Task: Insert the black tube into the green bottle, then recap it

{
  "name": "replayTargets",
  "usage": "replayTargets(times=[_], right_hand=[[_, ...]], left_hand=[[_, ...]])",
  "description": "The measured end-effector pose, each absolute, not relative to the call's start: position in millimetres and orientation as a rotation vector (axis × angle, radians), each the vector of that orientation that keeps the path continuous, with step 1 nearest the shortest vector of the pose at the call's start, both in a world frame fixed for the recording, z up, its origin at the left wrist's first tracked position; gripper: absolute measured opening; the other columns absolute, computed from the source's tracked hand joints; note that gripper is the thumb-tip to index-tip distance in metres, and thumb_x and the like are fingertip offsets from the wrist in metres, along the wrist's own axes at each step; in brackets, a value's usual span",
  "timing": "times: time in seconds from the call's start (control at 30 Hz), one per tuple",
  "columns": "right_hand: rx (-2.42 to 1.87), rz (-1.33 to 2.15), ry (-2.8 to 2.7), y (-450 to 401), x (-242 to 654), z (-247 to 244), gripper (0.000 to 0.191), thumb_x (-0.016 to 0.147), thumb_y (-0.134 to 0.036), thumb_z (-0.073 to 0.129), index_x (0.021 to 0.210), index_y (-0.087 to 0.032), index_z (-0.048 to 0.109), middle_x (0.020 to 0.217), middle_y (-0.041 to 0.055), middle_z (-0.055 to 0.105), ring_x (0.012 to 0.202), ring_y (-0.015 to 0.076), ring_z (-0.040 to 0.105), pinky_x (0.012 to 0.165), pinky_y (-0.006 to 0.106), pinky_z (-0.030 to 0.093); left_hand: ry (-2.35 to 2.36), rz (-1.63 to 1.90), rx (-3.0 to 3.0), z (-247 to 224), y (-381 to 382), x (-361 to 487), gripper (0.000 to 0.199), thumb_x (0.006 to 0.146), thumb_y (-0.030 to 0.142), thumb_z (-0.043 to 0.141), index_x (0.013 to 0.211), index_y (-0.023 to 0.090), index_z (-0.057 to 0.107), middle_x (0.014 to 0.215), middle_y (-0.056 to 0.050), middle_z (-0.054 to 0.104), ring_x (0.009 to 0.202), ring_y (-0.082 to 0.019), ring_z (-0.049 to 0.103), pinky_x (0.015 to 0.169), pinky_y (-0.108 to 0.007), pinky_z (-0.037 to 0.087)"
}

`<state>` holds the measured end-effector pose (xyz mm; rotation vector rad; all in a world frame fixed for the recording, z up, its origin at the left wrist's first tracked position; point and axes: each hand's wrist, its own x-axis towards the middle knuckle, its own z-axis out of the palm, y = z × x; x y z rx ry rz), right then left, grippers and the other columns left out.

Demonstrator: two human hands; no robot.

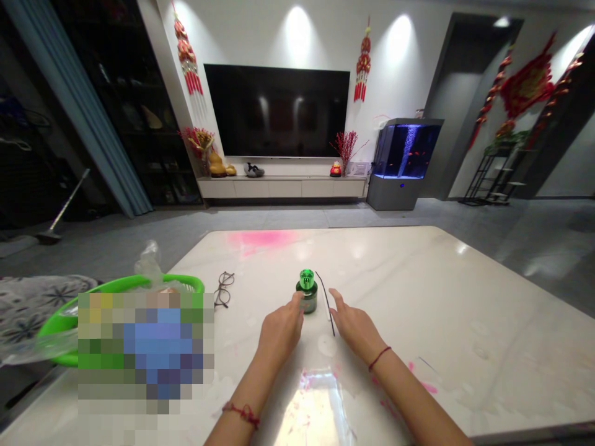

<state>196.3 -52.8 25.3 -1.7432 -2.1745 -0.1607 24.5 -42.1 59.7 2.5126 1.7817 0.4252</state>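
A small dark green bottle with a shiny green cap (307, 291) stands upright on the white marble table (418, 291). My left hand (280, 331) reaches to it, fingertips touching its lower left side. My right hand (356, 328) lies just right of the bottle, fingers apart, beside a thin dark stick (326, 303) that lies on the table. It holds nothing. Both wrists wear red string bracelets.
A pair of glasses (224, 289) lies left of the bottle. A green basket (69, 322) with clear plastic stands at the table's left edge, partly blurred out. Pink stains mark the tabletop. A TV, a cabinet and a fish tank (402, 162) stand far behind.
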Motion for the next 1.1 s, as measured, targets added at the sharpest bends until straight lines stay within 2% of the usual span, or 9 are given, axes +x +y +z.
replayTargets(times=[0.13,0.23,0.3,0.43,0.57,0.7,0.8,0.93,1.1], right_hand=[[-1.719,-0.203,-2.125,-51.8,192.4,25.4,0.022,0.089,-0.025,0.036,0.086,-0.015,0.056,0.061,0.0055,0.062,0.048,0.0141,0.055,0.044,0.022,0.025],[-1.589,-0.116,-2.003,-51.6,191.0,30.2,0.044,0.090,-0.033,0.032,0.053,-0.018,0.049,0.047,0.0003,0.053,0.042,0.0098,0.045,0.042,0.021,0.023],[-1.535,-0.004,-1.882,-50.3,192.0,33.6,0.056,0.091,-0.042,0.020,0.040,-0.023,0.035,0.037,-0.0029,0.040,0.037,0.0089,0.033,0.037,0.020,0.019],[-1.372,0.419,-1.780,-45.3,197.8,34.1,0.053,0.082,-0.055,-0.012,0.041,-0.029,0.010,0.030,-0.0081,0.014,0.030,0.0082,0.015,0.030,0.019,0.013],[-0.755,1.615,-1.376,-41.1,202.2,28.6,0.060,0.066,-0.073,-0.019,0.042,-0.025,0.008,0.033,-0.0101,0.006,0.027,0.0062,0.008,0.030,0.020,0.016],[-0.631,1.952,-1.095,-39.2,202.1,27.4,0.065,0.059,-0.081,-0.014,0.041,-0.023,0.012,0.033,-0.0103,0.008,0.029,0.0051,0.006,0.031,0.019,0.014],[-0.757,1.875,-1.223,-39.3,198.2,30.1,0.065,0.061,-0.078,-0.018,0.043,-0.024,0.013,0.034,-0.0098,0.010,0.029,0.0060,0.008,0.031,0.020,0.017],[-1.344,1.168,-1.660,-40.7,190.0,32.9,0.060,0.081,-0.064,-0.002,0.042,-0.024,0.020,0.034,-0.0052,0.023,0.032,0.0095,0.026,0.040,0.024,0.028],[-1.761,0.258,-1.896,-38.7,181.0,26.9,0.041,0.089,-0.033,0.029,0.060,-0.018,0.052,0.064,0.0085,0.059,0.065,0.0179,0.057,0.059,0.027,0.037]], left_hand=[[1.720,0.610,2.475,61.6,-42.4,22.3,0.018,0.082,0.025,0.038,0.079,0.020,0.055,0.064,-0.002,0.057,0.061,-0.016,0.054,0.054,-0.024,0.031],[1.565,0.831,2.209,64.3,-41.1,21.8,0.036,0.079,0.035,0.043,0.047,0.020,0.039,0.048,0.001,0.041,0.048,-0.013,0.040,0.048,-0.023,0.025],[1.369,0.889,1.868,66.8,-39.8,22.0,0.049,0.081,0.050,0.030,0.038,0.026,0.027,0.039,0.003,0.027,0.042,-0.014,0.028,0.040,-0.025,0.020],[0.883,0.708,1.336,68.6,-38.6,25.7,0.058,0.069,0.069,-0.016,0.036,0.031,0.014,0.032,0.004,0.012,0.036,-0.013,0.017,0.035,-0.026,0.017],[0.567,0.407,0.964,62.9,-37.8,30.2,0.069,0.055,0.083,-0.009,0.036,0.022,0.017,0.033,0.005,0.013,0.034,-0.006,0.011,0.036,-0.021,0.011],[0.585,0.349,0.903,61.6,-36.1,27.5,0.071,0.054,0.085,-0.007,0.037,0.021,0.018,0.033,0.005,0.015,0.035,-0.005,0.010,0.037,-0.021,0.009],[0.615,0.371,0.915,62.9,-33.5,23.9,0.071,0.054,0.085,-0.006,0.037,0.020,0.019,0.032,0.005,0.016,0.033,-0.005,0.011,0.037,-0.021,0.009],[0.874,0.484,1.005,52.6,-20.2,19.9,0.077,0.054,0.085,-0.002,0.041,0.019,0.034,0.033,0.004,0.030,0.030,-0.006,0.022,0.036,-0.021,0.014],[1.546,0.933,1.302,19.8,5.2,8.0,0.062,0.070,0.067,0.032,0.083,0.013,0.058,0.071,-0.008,0.064,0.053,-0.014,0.056,0.049,-0.025,0.039]])
